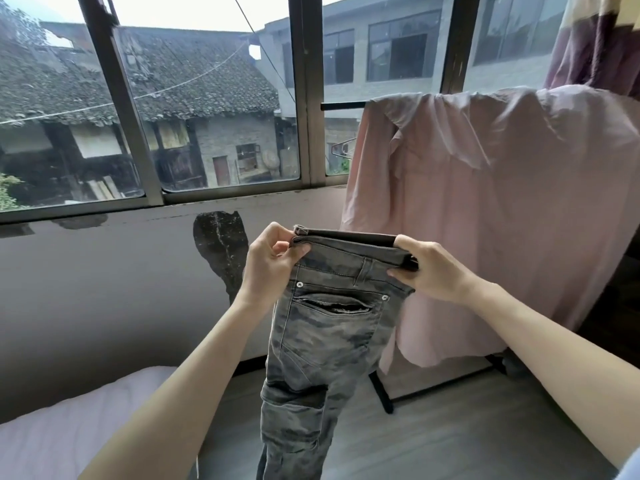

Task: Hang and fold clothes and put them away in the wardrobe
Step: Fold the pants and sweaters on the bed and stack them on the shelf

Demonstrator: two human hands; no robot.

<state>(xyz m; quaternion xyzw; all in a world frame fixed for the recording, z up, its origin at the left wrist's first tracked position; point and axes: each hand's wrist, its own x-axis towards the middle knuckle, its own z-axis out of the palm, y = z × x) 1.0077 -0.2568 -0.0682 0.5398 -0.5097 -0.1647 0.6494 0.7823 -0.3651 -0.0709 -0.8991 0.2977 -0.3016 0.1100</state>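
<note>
My left grip [268, 263] and right grip [427, 271] each pinch the waistband of the camouflage jeans [325, 327], near the pink shirt [502, 209].

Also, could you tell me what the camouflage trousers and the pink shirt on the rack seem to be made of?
The camouflage trousers, held at the waistband by the left hand and right hand, look like stiff, matte denim or heavy cotton twill: rivets, thick seams, a frayed pocket edge. The pink shirt draped over the rack looks like thin woven cotton or a blend: matte, with fine creases.
</note>
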